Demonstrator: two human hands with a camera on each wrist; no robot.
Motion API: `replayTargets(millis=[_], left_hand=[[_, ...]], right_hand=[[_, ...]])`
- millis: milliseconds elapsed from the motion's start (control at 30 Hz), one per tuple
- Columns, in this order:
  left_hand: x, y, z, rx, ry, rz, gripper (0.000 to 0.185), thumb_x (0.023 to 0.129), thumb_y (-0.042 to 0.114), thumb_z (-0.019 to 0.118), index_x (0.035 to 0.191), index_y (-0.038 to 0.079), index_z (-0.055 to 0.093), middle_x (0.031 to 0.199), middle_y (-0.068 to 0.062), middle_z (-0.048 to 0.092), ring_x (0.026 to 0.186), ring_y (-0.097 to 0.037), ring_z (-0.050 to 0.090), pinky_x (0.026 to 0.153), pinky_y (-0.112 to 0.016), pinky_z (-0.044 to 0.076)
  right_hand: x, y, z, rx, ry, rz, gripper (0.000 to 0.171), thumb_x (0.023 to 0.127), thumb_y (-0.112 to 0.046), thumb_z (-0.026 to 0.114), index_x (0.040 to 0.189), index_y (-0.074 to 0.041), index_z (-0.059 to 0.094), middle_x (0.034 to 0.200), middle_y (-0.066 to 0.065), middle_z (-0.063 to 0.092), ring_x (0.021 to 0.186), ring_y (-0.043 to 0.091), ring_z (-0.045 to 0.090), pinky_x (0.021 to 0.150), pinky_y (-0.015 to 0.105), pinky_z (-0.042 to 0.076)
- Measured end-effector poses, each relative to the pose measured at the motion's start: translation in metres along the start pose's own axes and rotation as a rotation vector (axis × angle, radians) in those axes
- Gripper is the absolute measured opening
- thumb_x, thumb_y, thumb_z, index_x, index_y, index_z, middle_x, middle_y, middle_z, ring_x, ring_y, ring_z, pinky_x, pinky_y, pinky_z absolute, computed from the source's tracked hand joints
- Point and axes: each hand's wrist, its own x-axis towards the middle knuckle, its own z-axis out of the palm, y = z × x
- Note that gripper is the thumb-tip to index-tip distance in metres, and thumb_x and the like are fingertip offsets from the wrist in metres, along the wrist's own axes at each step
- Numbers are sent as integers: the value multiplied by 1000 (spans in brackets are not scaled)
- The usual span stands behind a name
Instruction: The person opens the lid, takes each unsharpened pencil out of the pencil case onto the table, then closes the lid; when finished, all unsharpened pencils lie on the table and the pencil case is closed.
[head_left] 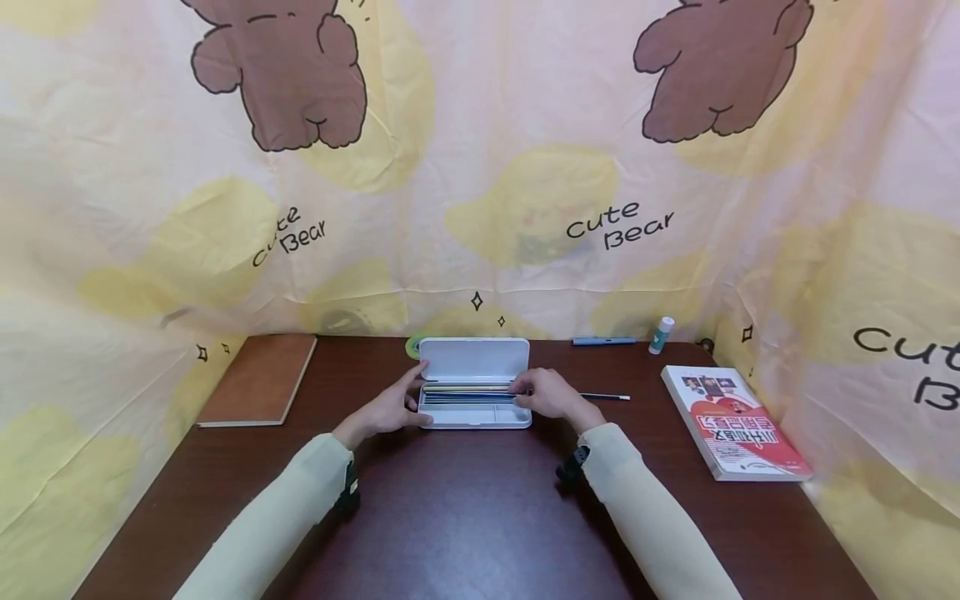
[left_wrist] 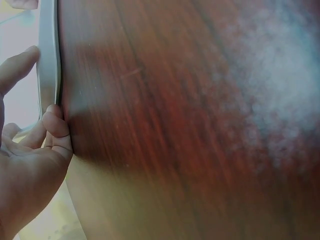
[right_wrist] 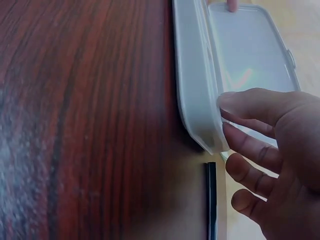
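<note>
A white pencil case [head_left: 474, 417] lies on the table with its lid [head_left: 474, 360] raised at the back. Several dark and yellowish pencils [head_left: 465, 395] lie lengthwise inside. My left hand [head_left: 390, 406] holds the case's left end, thumb at the front corner and a finger up by the lid's edge. In the left wrist view, curled fingertips [left_wrist: 56, 124] press against the case's side. Over the right end of the case is my right hand [head_left: 551, 393], fingers bent down at the pencil ends. Its thumb [right_wrist: 250, 105] is at the rim in the right wrist view; other fingertips are partly hidden.
A dark pencil [head_left: 606, 397] lies right of the case. Behind are a green tape roll [head_left: 412, 347], a blue pen [head_left: 603, 341] and a glue stick [head_left: 662, 335]. A brown notebook [head_left: 258, 379] lies left, a red-and-white book [head_left: 735, 423] right. Patterned cloth [head_left: 480, 250] encloses the table.
</note>
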Motion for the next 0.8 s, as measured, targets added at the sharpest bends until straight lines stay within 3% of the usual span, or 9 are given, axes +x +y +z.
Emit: replayTargets(millis=[333,567,800], left_hand=[[0,0,1,0,-1,-1,106,83,19,82,161,32,12,150,-13,46,91,-20,54,76,-31,47],[0,0,1,-1,-2,16,107,82,18,83,161,30,11,149,-13,47,91,-20,55,75,-31,48],[0,0,0,-4,1,14,106,82,18,83,161,31,12,149,-12,48,90,-20,56,76,-31,48]], right_hand=[[4,-3,1,-43,-6,-24,20,88,-17,75,108,-15,77,104,-1,75,99,16,64,94,41,52],[4,-5,2,-20,1,-26,9,87,-16,77,96,-16,76,91,-4,73,85,13,61,84,36,53],[3,-5,3,-10,-3,-17,7,88,-16,76,94,-20,77,90,-7,73,83,10,60,82,33,52]])
